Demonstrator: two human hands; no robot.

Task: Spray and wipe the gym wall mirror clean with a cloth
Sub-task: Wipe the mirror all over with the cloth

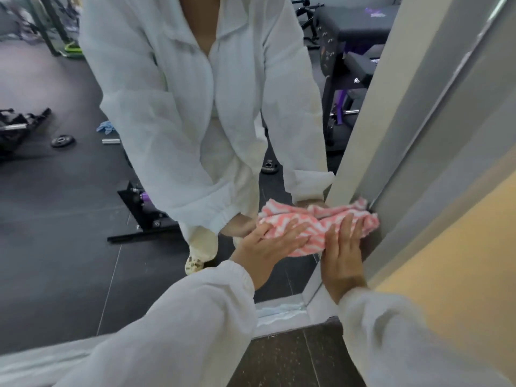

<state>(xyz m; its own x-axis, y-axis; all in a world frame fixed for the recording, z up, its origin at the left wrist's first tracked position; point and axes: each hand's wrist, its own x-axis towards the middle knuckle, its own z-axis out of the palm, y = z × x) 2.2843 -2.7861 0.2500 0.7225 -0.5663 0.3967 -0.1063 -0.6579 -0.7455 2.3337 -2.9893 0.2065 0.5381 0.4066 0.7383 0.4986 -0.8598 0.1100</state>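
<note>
Mirror [69,219]: wall-mounted, filling the left and centre of the view, its right edge meeting a grey frame [413,152] and a yellow wall [460,247] beyond it; nearest the camera, two white sleeves [173,331] reach forward over a dark speckled floor [284,361]; a pale sill [279,311] runs along the foot of the glass, with a whitish smear on it. Left hand [268,247]: fingers straight and slightly spread, palm pressed flat on the cloth [310,231]; nothing is gripped. Right hand [344,250]: fingers straight and together, likewise laid flat on the cloth, beside the frame; no curl of the fingers is seen. The cloth is pink and white, bunched, held against the lower right corner area of the glass, its right end touching the frame. In the reflection behind: the person's white garment [195,107], the mirrored hands meeting the cloth, and one patterned shoe [195,263]; farther back, black rubber flooring with a small weight plate [62,141], a blue glove [105,127], a dark low stand [145,210] and a padded bench [354,29] at upper right; details there are blurred.
</note>
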